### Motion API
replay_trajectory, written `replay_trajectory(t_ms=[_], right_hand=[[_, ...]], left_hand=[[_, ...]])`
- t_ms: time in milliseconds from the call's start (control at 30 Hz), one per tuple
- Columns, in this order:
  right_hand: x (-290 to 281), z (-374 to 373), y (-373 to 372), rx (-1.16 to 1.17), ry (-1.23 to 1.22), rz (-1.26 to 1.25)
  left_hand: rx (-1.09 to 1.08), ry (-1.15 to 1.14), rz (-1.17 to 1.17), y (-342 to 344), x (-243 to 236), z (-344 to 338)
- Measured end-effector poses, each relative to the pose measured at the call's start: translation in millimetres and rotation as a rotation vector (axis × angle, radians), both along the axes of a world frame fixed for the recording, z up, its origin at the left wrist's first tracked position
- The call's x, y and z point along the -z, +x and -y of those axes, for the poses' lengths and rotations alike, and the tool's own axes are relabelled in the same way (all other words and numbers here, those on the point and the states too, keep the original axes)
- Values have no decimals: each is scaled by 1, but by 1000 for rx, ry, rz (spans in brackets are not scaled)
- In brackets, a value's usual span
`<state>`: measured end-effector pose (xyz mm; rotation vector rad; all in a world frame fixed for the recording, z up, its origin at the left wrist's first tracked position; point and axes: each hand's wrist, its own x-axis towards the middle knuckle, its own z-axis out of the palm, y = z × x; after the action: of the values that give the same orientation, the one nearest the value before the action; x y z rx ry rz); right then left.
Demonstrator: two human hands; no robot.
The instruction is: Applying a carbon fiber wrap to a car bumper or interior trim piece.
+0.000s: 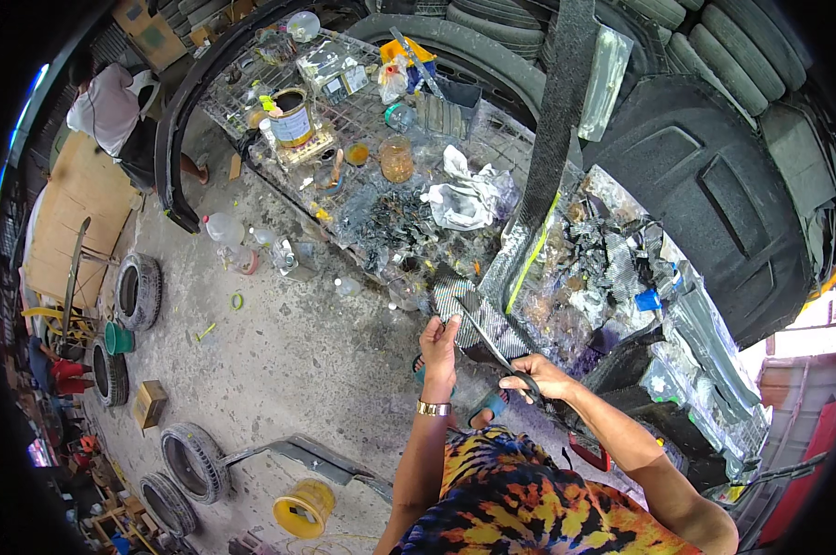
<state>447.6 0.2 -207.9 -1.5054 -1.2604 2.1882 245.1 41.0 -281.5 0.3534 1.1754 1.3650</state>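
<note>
My left hand (438, 344) pinches the near edge of a dark woven cloth (451, 292), shiny black and silver like carbon fibre. My right hand (543, 377) is closed round the black handles of a pair of scissors (488, 341). Their long blades lie across the cloth, pointing up and left, close to my left fingers; whether they are parted I cannot tell. The cloth hangs at the near edge of the cluttered worktable (348, 227). Beside it, a long black textured strip (558, 129) with a yellow-green edge runs up and away over the table.
On the table stand a large tin (292, 120), a jar of amber stuff (396, 160) and crumpled white cloth (464, 196). Dark scraps (612, 250) pile at the right. Tyres (196, 462) and a yellow bucket (304, 508) sit on the floor. Another person (112, 111) is at the far left.
</note>
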Motion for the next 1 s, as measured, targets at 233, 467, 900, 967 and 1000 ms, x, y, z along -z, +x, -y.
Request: replay_trajectory(t_ms=[233, 467, 900, 967, 1000], right_hand=[[-39, -7, 30, -300, -76, 39], [-77, 22, 81, -284, 159, 287], [-128, 83, 89, -268, 291, 376], [-145, 89, 79, -172, 292, 366], [-149, 92, 72, -147, 290, 369]], left_hand=[[219, -149, 110, -12, -47, -4], [327, -133, 125, -17, -41, -11], [570, -48, 8, -49, -18, -18], [611, -25, 53, -55, -18, -26], [636, -24, 51, -58, -19, -34]])
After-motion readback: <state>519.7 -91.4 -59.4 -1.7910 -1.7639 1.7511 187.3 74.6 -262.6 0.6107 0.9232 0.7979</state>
